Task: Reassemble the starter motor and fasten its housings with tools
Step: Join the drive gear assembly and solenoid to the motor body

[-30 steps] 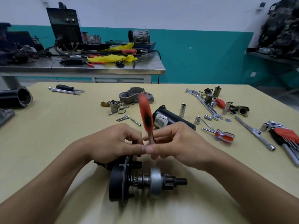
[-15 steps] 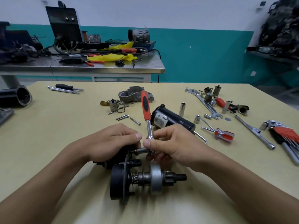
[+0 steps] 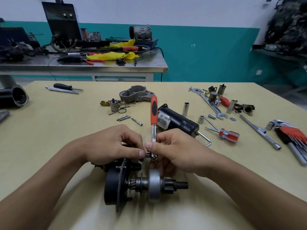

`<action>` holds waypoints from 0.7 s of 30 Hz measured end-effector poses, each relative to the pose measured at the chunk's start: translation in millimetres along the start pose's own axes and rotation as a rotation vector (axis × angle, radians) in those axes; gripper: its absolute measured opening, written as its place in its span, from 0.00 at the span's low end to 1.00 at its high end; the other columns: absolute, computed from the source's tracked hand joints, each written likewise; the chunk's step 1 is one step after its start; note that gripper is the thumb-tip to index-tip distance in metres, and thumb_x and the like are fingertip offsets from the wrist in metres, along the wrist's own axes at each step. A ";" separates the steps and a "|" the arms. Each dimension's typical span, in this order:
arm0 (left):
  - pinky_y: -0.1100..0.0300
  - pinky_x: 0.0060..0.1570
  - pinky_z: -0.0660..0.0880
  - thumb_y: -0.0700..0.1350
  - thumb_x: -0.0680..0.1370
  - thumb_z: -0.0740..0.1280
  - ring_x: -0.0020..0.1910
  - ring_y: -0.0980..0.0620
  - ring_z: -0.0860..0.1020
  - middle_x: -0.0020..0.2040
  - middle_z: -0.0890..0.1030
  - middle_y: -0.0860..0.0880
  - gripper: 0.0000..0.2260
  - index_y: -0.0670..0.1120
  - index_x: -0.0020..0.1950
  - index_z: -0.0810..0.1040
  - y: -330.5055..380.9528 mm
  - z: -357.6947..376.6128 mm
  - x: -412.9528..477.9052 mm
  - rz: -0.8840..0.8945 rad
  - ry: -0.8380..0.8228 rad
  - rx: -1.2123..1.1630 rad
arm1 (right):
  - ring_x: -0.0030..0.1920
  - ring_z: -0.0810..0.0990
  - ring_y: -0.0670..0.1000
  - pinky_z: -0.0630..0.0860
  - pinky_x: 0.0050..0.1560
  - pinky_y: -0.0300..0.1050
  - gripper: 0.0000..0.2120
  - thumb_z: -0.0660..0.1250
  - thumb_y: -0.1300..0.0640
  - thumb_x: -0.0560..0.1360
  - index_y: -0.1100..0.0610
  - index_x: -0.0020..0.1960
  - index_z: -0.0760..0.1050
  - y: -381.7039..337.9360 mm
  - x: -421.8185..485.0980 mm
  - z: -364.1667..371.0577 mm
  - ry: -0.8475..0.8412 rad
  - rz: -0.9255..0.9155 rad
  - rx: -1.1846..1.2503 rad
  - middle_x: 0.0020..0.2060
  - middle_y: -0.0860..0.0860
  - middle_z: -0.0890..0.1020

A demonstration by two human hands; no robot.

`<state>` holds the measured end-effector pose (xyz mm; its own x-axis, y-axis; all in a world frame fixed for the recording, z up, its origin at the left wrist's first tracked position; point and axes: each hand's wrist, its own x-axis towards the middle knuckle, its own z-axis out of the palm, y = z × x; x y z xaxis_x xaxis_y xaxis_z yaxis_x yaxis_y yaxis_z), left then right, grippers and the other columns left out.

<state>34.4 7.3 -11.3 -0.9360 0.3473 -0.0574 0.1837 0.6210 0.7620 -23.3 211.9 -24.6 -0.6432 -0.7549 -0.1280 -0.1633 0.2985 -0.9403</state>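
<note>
Two hands [image 3: 113, 145] [image 3: 179, 151] on one ratchet [image 3: 154, 112]

A white-over-teal wall [image 3: 207, 55] backs a steel bench [image 3: 99, 69] and yellow worktable [image 3: 49, 130].

So a second ago the ratchet [image 3: 154, 113] was mid-swing, its red handle just a blur and leaning over to the left. Now it's sharp and stands pretty much straight up, a touch further right than half a second back. Both hands were bunched together around the shank then. They've since opened a small gap, and you can see the little socket [image 3: 147, 154] under the ratchet head. The left hand [image 3: 113, 145] has dropped its thumb down onto that socket. The right hand [image 3: 179, 151] now pinches lower, right at the head.
</note>
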 end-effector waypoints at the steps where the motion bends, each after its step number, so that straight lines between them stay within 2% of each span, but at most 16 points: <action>1: 0.58 0.45 0.73 0.39 0.78 0.72 0.39 0.52 0.77 0.37 0.80 0.51 0.07 0.44 0.40 0.84 -0.2 -0.3 0.2 0.010 0.003 0.006 | 0.27 0.82 0.50 0.75 0.29 0.42 0.17 0.66 0.48 0.81 0.44 0.34 0.79 -0.1 -0.5 1.0 -0.010 0.017 0.004 0.31 0.55 0.83; 2: 0.55 0.45 0.74 0.42 0.78 0.72 0.39 0.48 0.77 0.37 0.81 0.48 0.07 0.42 0.41 0.84 -0.5 -0.1 0.7 0.024 0.014 0.009 | 0.26 0.81 0.49 0.74 0.29 0.41 0.16 0.65 0.48 0.82 0.46 0.36 0.79 0.2 -0.3 1.6 -0.015 0.031 0.011 0.30 0.52 0.83; 4: 0.48 0.45 0.73 0.50 0.77 0.70 0.39 0.40 0.76 0.38 0.79 0.39 0.14 0.39 0.40 0.83 -1.1 1.8 1.5 0.044 0.050 0.017 | 0.25 0.78 0.48 0.72 0.27 0.38 0.13 0.63 0.48 0.82 0.53 0.42 0.77 0.9 0.6 2.8 -0.025 0.057 0.035 0.28 0.50 0.81; 6: 0.45 0.40 0.70 0.58 0.76 0.67 0.36 0.38 0.71 0.35 0.74 0.35 0.23 0.38 0.37 0.78 -0.6 4.5 1.1 0.042 0.075 0.057 | 0.23 0.74 0.47 0.69 0.24 0.36 0.15 0.62 0.47 0.83 0.55 0.42 0.75 1.6 2.2 4.2 -0.024 0.087 0.090 0.26 0.50 0.78; 9: 0.49 0.32 0.64 0.61 0.76 0.62 0.30 0.44 0.64 0.30 0.66 0.41 0.26 0.39 0.32 0.71 -1.3 8.0 0.4 0.034 0.154 0.095 | 0.24 0.72 0.48 0.69 0.26 0.38 0.17 0.63 0.45 0.82 0.52 0.37 0.74 1.3 2.0 7.7 -0.010 0.096 0.150 0.24 0.49 0.76; 11: 0.53 0.31 0.63 0.61 0.77 0.61 0.29 0.49 0.64 0.29 0.66 0.45 0.26 0.39 0.31 0.71 -2.7 9.9 0.2 0.013 0.225 0.084 | 0.28 0.76 0.52 0.74 0.30 0.45 0.15 0.65 0.46 0.81 0.51 0.38 0.76 3.9 0.6 5.8 0.019 -0.045 -0.008 0.28 0.50 0.78; 14: 0.54 0.31 0.62 0.59 0.79 0.58 0.29 0.49 0.63 0.29 0.64 0.44 0.28 0.37 0.31 0.70 -4.4 11.9 0.9 0.010 0.275 0.094 | 0.39 0.82 0.56 0.81 0.42 0.56 0.10 0.65 0.52 0.82 0.58 0.49 0.79 7.5 0.2 -1.8 0.052 -0.318 -0.283 0.38 0.56 0.82; 16: 0.55 0.30 0.61 0.62 0.80 0.57 0.28 0.49 0.62 0.28 0.63 0.45 0.31 0.35 0.32 0.72 -5.7 13.6 1.9 0.002 0.298 0.085 | 0.38 0.82 0.50 0.81 0.43 0.51 0.10 0.65 0.54 0.82 0.61 0.50 0.79 7.8 1.6 -6.0 0.050 -0.372 -0.298 0.38 0.54 0.81; 18: 0.59 0.28 0.61 0.63 0.81 0.58 0.26 0.53 0.62 0.25 0.64 0.51 0.30 0.41 0.29 0.73 -6.9 15.1 2.8 -0.020 0.363 0.073 | 0.34 0.79 0.42 0.77 0.39 0.39 0.16 0.63 0.52 0.83 0.64 0.48 0.79 6.6 2.3 -6.1 0.067 -0.364 -0.281 0.33 0.46 0.79; 19: 0.61 0.28 0.62 0.62 0.79 0.58 0.25 0.55 0.63 0.24 0.65 0.54 0.27 0.45 0.29 0.73 -7.4 15.5 3.4 -0.022 0.402 0.085 | 0.33 0.78 0.41 0.75 0.37 0.36 0.19 0.61 0.50 0.83 0.66 0.47 0.79 6.4 3.0 -5.8 0.083 -0.348 -0.265 0.31 0.45 0.78; 20: 0.63 0.27 0.63 0.62 0.78 0.58 0.25 0.57 0.64 0.24 0.68 0.54 0.24 0.47 0.29 0.72 -7.9 16.3 4.0 -0.019 0.437 0.106 | 0.33 0.79 0.43 0.76 0.36 0.39 0.22 0.59 0.49 0.84 0.68 0.47 0.78 6.5 4.5 -5.7 0.099 -0.329 -0.259 0.31 0.49 0.79; 21: 0.63 0.27 0.65 0.61 0.77 0.59 0.25 0.58 0.66 0.24 0.70 0.53 0.23 0.48 0.30 0.72 -8.8 17.2 4.2 -0.013 0.469 0.127 | 0.34 0.81 0.48 0.78 0.38 0.46 0.24 0.58 0.49 0.84 0.69 0.47 0.78 6.6 6.2 -5.1 0.108 -0.312 -0.263 0.33 0.57 0.81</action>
<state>34.0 15.4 -29.4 -0.9675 0.0032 0.2529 0.1792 0.7142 0.6766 -32.1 212.2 -30.0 -0.6050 -0.7714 0.1972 -0.5389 0.2144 -0.8146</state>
